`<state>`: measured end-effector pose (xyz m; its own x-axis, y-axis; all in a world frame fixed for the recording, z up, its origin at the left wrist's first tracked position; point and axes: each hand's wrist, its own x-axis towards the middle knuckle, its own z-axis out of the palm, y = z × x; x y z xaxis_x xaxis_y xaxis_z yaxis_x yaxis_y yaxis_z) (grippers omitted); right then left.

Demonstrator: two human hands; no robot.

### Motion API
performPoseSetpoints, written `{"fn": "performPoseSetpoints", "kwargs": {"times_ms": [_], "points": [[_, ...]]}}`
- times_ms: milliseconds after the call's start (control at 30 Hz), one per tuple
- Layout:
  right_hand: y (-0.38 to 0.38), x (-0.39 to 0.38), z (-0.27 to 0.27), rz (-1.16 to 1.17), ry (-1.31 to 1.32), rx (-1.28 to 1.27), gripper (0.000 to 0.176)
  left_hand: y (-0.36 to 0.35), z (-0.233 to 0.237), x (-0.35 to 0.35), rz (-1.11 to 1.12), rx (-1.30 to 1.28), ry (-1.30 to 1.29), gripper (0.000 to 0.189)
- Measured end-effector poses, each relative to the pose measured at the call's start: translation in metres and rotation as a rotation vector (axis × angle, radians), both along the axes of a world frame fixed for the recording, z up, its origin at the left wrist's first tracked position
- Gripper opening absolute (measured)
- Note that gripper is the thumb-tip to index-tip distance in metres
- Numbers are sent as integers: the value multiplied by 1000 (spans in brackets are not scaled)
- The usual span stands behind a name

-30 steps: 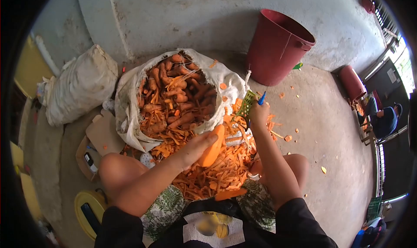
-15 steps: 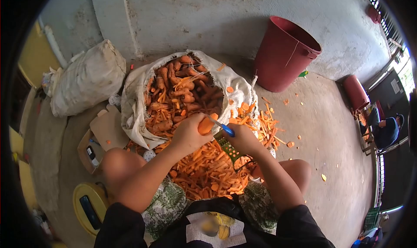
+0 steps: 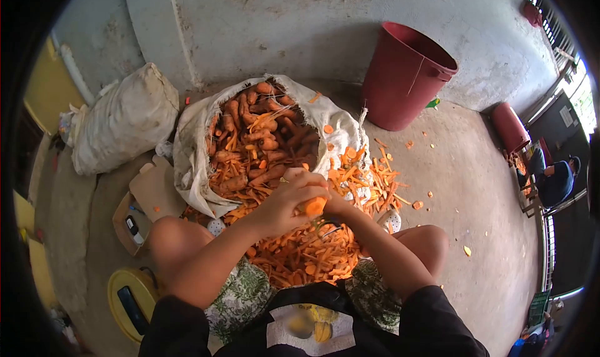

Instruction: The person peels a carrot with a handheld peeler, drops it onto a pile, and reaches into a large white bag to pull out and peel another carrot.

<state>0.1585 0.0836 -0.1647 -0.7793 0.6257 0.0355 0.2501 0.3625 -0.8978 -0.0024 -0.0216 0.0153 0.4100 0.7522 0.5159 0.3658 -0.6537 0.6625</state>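
Note:
My left hand point(image 3: 292, 201) is wrapped round a carrot point(image 3: 314, 206), whose cut orange end faces toward me. Just to its right, my right hand point(image 3: 336, 205) is partly hidden behind the left one, and what its fingers hold cannot be made out. Beyond both hands, an open white sack point(image 3: 190, 141) lies on the floor with whole carrots point(image 3: 232, 183) and peelings inside. A pile of carrot peelings point(image 3: 300, 257) covers the space between my legs, and more peelings lie over the sack's right side.
A tall red bin point(image 3: 406, 75) stands by the wall. At left are a full white sack point(image 3: 128, 122), an open cardboard box point(image 3: 153, 191) and a yellow container point(image 3: 117, 301) with a phone on top. A person point(image 3: 556, 183) sits at far right.
The blue-handled knife that showed in my right hand is no longer visible. My hands have come together, and the carrot has turned and moved lower, its cut end now toward me.

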Motion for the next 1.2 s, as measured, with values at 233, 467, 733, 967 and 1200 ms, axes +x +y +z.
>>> {"fn": "performPoseSetpoints", "kwargs": {"times_ms": [233, 467, 733, 967, 1200], "points": [[-23, -16, 95, -370, 445, -792, 20, 13, -14, -1, 160, -32, -70, 42], [-18, -14, 120, -526, -127, -13, 20, 20, -32, -20, 404, -531, -19, 61], [-33, -4, 156, -295, -385, 328, 18, 24, -40, -21, 381, -519, -84, 54], [-35, 3, 167, -243, -413, 277, 19, 18, -29, -19, 335, -482, -132, 52], [-37, 9, 169, -228, -385, 270, 16, 13, -27, -19, 224, -458, -216, 50]]}}
